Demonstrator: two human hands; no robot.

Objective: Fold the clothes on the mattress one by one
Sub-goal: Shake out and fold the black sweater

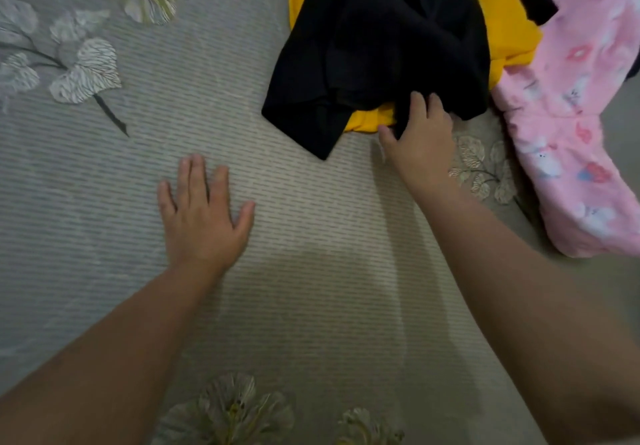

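Black garment [377, 53], heaped on yellow cloth [509, 29] at mattress [311, 271] far edge, is seemingly pinched by right hand [420, 136]; left hand [202, 212] lies flat, empty; hem should be dragged clear before spreading.

A home bedroom is showing here: a flower-printed mattress [207, 105] is carrying a heap of clothes [398, 46].

Dim, even indoor light with a cool grey cast. Soft shadows fall left of the right forearm [512, 271] on the mattress [311, 271]. Edges bow slightly (wide-angle lens). The pink garment [571, 126] and both forearms look softly blurred.
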